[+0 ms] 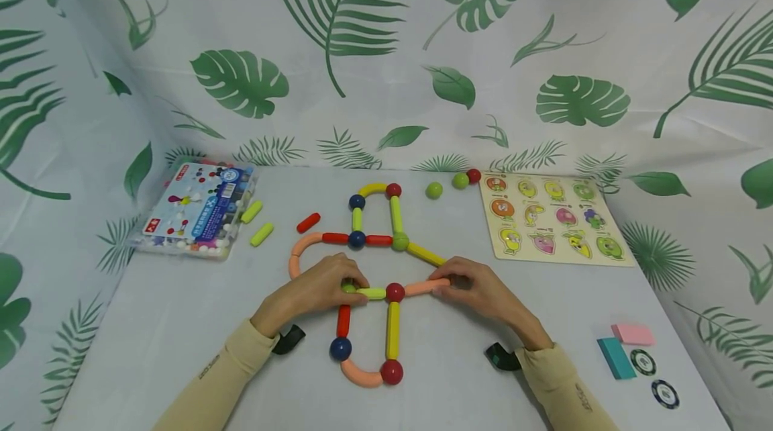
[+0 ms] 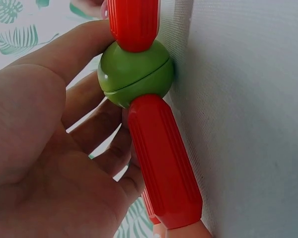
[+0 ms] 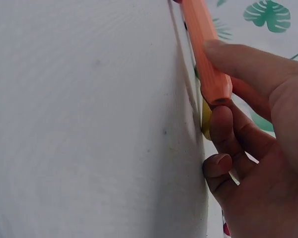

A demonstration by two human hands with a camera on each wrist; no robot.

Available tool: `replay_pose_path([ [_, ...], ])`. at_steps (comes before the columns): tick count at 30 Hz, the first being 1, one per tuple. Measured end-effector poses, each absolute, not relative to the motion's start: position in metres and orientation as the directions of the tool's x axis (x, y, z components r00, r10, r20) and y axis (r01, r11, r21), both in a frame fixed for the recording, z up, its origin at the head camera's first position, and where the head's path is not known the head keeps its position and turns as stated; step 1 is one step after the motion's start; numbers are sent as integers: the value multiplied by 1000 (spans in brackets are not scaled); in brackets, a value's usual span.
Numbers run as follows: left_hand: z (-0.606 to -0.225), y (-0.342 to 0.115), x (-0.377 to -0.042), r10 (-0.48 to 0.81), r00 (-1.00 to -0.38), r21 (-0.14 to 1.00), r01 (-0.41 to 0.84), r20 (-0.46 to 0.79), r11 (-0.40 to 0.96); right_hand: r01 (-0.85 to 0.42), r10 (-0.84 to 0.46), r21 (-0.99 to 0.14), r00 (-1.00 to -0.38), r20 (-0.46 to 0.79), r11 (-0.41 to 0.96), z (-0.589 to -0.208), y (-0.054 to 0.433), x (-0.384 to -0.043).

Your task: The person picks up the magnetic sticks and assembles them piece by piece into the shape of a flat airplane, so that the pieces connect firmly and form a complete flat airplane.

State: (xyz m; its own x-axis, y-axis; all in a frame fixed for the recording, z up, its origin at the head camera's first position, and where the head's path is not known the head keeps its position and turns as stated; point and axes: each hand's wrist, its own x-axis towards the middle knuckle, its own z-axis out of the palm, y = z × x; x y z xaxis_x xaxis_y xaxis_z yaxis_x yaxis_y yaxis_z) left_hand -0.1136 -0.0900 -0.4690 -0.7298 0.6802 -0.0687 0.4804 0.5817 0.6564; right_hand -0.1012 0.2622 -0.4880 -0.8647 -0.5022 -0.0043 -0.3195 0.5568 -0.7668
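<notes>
Magnetic rods and balls form a linked figure lying on the table. My left hand (image 1: 329, 283) holds the green ball (image 2: 136, 72) between thumb and fingers. A red rod (image 2: 164, 158) joins that ball from below in the left wrist view, with another red rod (image 2: 134, 22) above. From the ball, a yellow-green rod (image 1: 372, 293) runs to a red ball (image 1: 395, 293). My right hand (image 1: 474, 286) pinches the free end of an orange rod (image 3: 203, 49), whose other end meets that red ball. A yellow rod (image 1: 425, 254) reaches toward the right fingers from another green ball (image 1: 400, 241).
A clear box of pieces (image 1: 193, 209) stands at back left, near loose yellow-green rods (image 1: 262, 234) and a red rod (image 1: 308, 222). Loose balls (image 1: 434, 190) and a fruit puzzle board (image 1: 552, 219) lie at the back. Blocks (image 1: 616, 358) and round chips (image 1: 665, 393) sit at right.
</notes>
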Motion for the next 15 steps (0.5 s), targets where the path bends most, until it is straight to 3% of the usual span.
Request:
replay_pose_path([
  [15,-469,-89,-114,679,-730,662,472,-76,582,-313,-475,-783,-880,26,538,-485,264,-101],
])
